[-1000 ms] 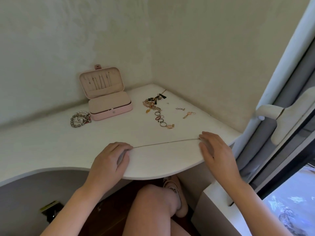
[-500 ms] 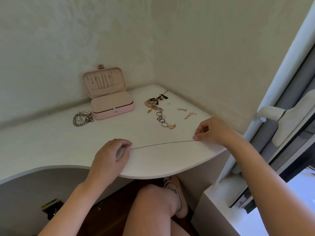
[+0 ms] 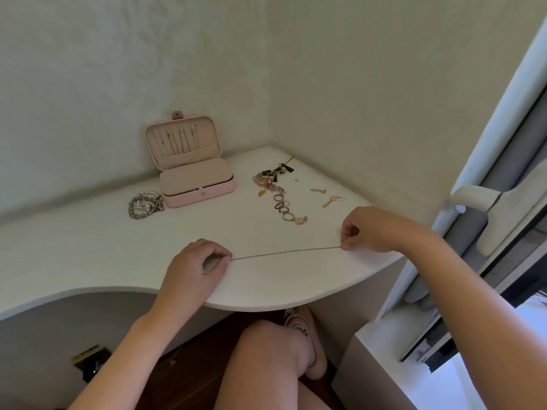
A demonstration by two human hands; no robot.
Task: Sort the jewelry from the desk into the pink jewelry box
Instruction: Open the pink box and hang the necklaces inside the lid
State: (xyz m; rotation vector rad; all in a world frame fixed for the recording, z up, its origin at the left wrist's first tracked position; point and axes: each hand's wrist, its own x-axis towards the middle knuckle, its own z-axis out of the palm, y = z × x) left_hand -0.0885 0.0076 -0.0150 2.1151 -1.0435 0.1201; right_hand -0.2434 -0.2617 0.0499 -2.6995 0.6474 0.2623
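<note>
the chain (image 3: pixel 284 253) lies stretched across the near desk (image 3: pixel 88 255), toward 5 o'clock from the box (image 3: pixel 195 184). left hand (image 3: pixel 195 267) pinches its 9 o'clock end, right hand (image 3: pixel 370 229) its 3 o'clock end. likely light, limp, tangle-prone: hold the ends.

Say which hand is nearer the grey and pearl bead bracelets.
Left. Both hands pinch the thin metal chain; the left hand is just in front and right of the grey and pearl bead bracelets, the right hand far across the white desk.
</note>
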